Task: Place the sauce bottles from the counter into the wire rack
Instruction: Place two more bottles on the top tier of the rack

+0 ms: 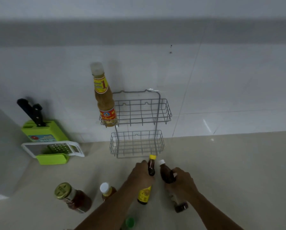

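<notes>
A grey two-tier wire rack [157,103] hangs on the white tiled wall. A tall chilli sauce bottle [104,97] stands at the left end of its upper basket; the lower basket [137,143] holds nothing. My left hand [141,173] grips a dark bottle with a yellow cap and yellow label [151,166] just in front of the rack. My right hand [182,181] holds a dark brown bottle with a white cap [166,173] beside it. On the counter stand a gold-lidded jar [72,198] and a small white-capped bottle [107,191].
A green knife block [44,131] with black-handled knives stands at the left against the wall, with a white grater on a green box [54,151] in front. A green cap [129,222] shows at the bottom edge between my arms. The beige counter [238,171] stretches to the right.
</notes>
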Demonstrator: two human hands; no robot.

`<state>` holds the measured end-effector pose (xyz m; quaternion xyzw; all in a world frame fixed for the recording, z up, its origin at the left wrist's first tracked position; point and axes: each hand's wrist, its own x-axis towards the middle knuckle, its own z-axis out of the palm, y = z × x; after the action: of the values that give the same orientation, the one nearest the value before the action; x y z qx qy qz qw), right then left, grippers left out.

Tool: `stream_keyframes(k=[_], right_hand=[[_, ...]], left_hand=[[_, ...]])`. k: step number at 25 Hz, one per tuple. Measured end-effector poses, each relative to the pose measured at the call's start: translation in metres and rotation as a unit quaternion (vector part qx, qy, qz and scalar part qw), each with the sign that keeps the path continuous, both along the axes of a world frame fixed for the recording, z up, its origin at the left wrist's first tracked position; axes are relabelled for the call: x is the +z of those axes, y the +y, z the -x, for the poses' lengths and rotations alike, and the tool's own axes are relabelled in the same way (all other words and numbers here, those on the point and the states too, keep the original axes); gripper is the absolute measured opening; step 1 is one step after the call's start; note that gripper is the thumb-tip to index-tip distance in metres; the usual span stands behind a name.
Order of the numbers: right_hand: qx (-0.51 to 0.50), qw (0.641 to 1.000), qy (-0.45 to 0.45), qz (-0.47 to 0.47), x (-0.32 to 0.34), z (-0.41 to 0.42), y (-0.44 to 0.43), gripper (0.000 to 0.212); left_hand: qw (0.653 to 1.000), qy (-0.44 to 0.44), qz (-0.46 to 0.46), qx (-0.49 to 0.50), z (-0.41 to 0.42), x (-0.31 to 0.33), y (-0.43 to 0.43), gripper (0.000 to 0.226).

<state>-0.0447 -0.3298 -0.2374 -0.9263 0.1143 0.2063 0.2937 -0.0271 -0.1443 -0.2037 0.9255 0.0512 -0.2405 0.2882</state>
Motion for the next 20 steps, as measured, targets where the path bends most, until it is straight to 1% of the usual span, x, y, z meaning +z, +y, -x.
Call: stream_keyframes(k=[2,4,7,9,11,13,15,17,20], right_hand=[[-0.015,0.997,-0.038,-0.065,0.027,0.003,-0.003,0.052],[-0.016,0.987,-0.095,-0.129,0.066,0.000,-0.004,0.049],[-0.017,0.951,-0.193,-0.242,0.139,-0.012,0.004,0.051],[-0.017,0.919,-0.272,-0.286,0.187,-0.026,0.014,0.053],[-0.018,0.887,-0.338,-0.315,0.228,-0.043,0.025,0.052],[-0.005,0.865,-0.381,-0.327,0.255,-0.063,0.036,0.055],[0.019,0.859,-0.401,-0.319,0.270,-0.083,0.048,0.059],[0.041,0.861,-0.409,-0.298,0.271,-0.101,0.058,0.063],[0.067,0.874,-0.406,-0.260,0.263,-0.120,0.070,0.064]], left_hand=[[0.998,-0.043,0.053,-0.008,0.000,0.036,0.007,0.049],[0.986,-0.120,0.115,-0.013,0.002,0.085,0.020,0.046],[0.946,-0.267,0.186,0.002,0.004,0.166,0.042,0.040],[0.907,-0.375,0.187,0.029,-0.004,0.212,0.056,0.035],[0.876,-0.452,0.158,0.057,-0.019,0.240,0.065,0.037],[0.866,-0.475,0.139,0.065,-0.037,0.251,0.070,0.043],[0.872,-0.466,0.131,0.069,-0.058,0.250,0.071,0.049],[0.879,-0.460,0.107,0.066,-0.076,0.240,0.070,0.051],[0.892,-0.441,0.055,0.080,-0.088,0.224,0.064,0.046]])
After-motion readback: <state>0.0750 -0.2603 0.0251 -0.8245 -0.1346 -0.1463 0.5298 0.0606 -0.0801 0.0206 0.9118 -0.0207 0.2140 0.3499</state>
